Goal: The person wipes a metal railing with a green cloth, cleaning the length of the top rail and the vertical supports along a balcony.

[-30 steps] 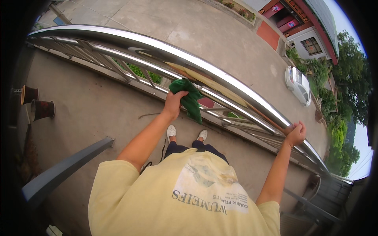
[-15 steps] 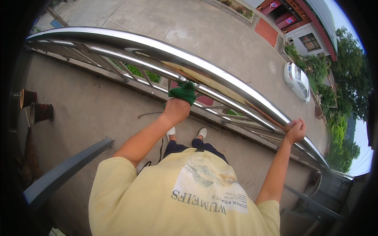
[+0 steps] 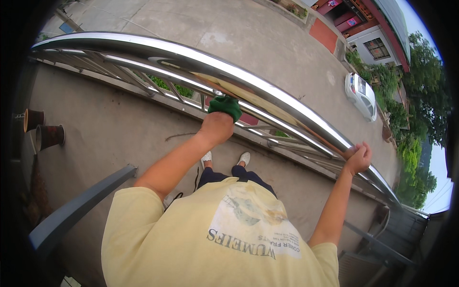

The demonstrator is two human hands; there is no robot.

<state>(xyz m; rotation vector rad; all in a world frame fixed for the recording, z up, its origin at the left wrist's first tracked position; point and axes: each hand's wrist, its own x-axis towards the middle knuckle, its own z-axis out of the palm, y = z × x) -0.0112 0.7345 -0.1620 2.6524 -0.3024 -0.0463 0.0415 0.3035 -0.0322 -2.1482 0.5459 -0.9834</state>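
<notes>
A bunched green cloth [image 3: 224, 107] is in my left hand [image 3: 218, 128], whose fingers close round it. The cloth presses against the lower bar [image 3: 267, 115] of a shiny metal railing, just beneath its wide top rail [image 3: 258, 83], and hides part of that bar. Farther right, my right hand [image 3: 358, 158] is at the top rail with its fingers curled over it. Both forearms reach forward from my yellow T-shirt [image 3: 215, 234].
Slanted metal bars fill the railing below. Two plant pots [image 3: 50, 137] stand at the left, near a grey sloping bar [image 3: 83, 205]. Beyond the railing lies a concrete yard [image 3: 229, 33] with a white car [image 3: 361, 97], trees [image 3: 420, 81] and a building [image 3: 377, 48].
My left hand and the green cloth have shifted slightly right and away from me along the lower bar, and the cloth looks more bunched. My right hand has hardly moved.
</notes>
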